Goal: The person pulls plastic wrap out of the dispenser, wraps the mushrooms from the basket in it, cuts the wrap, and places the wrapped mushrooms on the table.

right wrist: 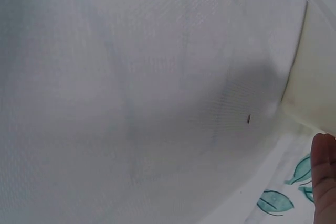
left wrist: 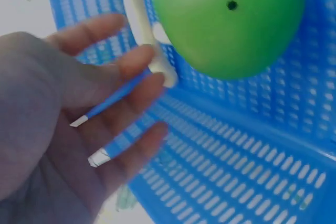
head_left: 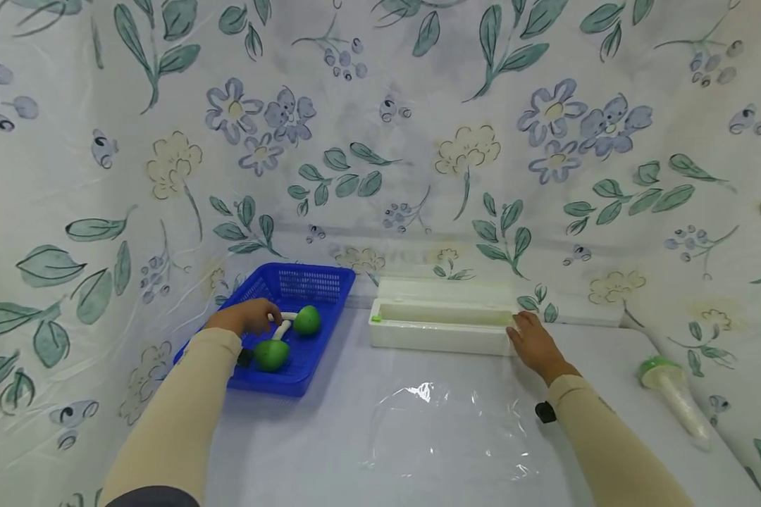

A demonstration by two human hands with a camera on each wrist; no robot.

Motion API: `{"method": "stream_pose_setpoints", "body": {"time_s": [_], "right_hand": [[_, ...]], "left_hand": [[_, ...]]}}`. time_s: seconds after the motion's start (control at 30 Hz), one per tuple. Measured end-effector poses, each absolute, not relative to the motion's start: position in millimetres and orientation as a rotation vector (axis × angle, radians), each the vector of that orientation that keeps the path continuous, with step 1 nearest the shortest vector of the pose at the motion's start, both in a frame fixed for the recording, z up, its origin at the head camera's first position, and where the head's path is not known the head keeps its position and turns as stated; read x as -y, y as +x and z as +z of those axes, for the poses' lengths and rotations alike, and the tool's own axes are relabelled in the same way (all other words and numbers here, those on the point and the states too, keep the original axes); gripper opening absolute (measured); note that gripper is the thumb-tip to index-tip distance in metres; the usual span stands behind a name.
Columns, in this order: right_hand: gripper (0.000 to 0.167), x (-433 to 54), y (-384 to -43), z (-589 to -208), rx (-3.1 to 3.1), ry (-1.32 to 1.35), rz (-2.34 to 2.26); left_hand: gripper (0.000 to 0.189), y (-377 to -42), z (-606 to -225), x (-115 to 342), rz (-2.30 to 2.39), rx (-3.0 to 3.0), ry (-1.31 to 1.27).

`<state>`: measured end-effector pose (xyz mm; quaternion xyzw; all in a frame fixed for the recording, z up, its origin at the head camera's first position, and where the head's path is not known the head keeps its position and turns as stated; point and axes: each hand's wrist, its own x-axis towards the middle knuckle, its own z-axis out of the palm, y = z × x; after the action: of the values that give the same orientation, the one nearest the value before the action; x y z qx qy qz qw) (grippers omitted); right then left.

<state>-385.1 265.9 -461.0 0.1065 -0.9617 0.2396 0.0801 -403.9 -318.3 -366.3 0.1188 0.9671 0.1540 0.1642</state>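
Note:
My left hand (head_left: 247, 317) is over the blue basket (head_left: 269, 382), fingers loosely bent and spread. In the left wrist view its fingertips are right beside a white stem (left wrist: 138, 22), with nothing gripped. Two mushroom-like pieces lie in the basket: a near one with a green cap (head_left: 271, 355) and a far one with a green cap (head_left: 307, 320), their white stems pointing toward my hand. My right hand (head_left: 537, 346) touches the right end of a long white box (head_left: 444, 339) with its fingers fairly straight. Only its fingers show in the right wrist view.
The white box's lid (head_left: 447, 290) is raised at the back, and a small green bit (head_left: 376, 319) sits at its left end. A plastic-wrapped green-capped piece (head_left: 675, 401) lies at the right. Clear film (head_left: 444, 436) covers the front table. A small black object (head_left: 545, 412) is by my right wrist.

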Motion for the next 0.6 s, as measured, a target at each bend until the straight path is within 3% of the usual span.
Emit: {"method": "stream_pose_setpoints", "body": {"time_s": [0.33, 0.6], "right_hand": [[0.057, -266, -384, -465, 2.876, 0.333, 0.740], [0.055, -264, -381, -468, 2.856, 0.335, 0.711]], "left_hand": [[0.047, -407, -385, 320, 0.314, -2.786, 0.306], [0.037, -404, -387, 298, 0.278, -2.782, 0.371]]}}
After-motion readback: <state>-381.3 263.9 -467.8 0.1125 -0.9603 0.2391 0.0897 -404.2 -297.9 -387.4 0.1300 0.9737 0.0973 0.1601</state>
